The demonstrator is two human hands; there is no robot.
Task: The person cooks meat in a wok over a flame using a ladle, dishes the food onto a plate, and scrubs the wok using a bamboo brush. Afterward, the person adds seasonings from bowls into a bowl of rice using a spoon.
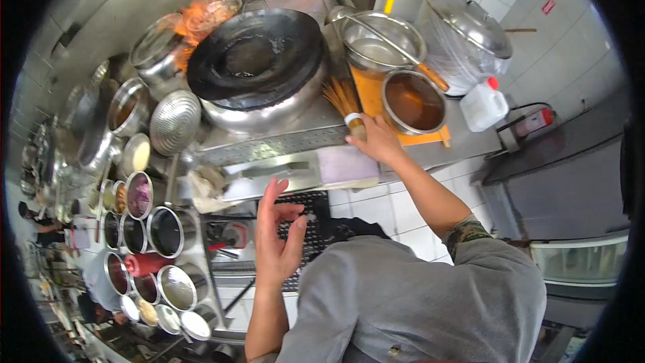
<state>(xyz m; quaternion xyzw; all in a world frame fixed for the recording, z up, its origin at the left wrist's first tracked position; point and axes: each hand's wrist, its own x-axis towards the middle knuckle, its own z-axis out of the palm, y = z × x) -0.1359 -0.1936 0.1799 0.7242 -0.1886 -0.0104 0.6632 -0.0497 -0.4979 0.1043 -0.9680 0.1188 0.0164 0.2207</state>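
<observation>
My right hand (pixel 376 138) is closed round the handle of a bamboo wok brush (pixel 344 102), whose splayed bristles point up and away from me beside the wok. My left hand (pixel 275 242) is raised in front of my body with fingers apart, holding nothing. A black wok (pixel 252 60) sits on the round metal burner ring (pixel 269 115), with a little liquid shining in its bottom. Just right of the brush stands a metal pot of brown liquid (pixel 413 101) on an orange board (pixel 368 91).
Flames (pixel 195 23) rise behind the wok's left side. A large metal bowl (pixel 383 40) with a wooden-handled ladle, a white jug (pixel 485 106) and a lidded pot (pixel 467 33) stand right. Left are a perforated strainer (pixel 176 122), a red squeeze bottle (pixel 148 264) and several seasoning containers.
</observation>
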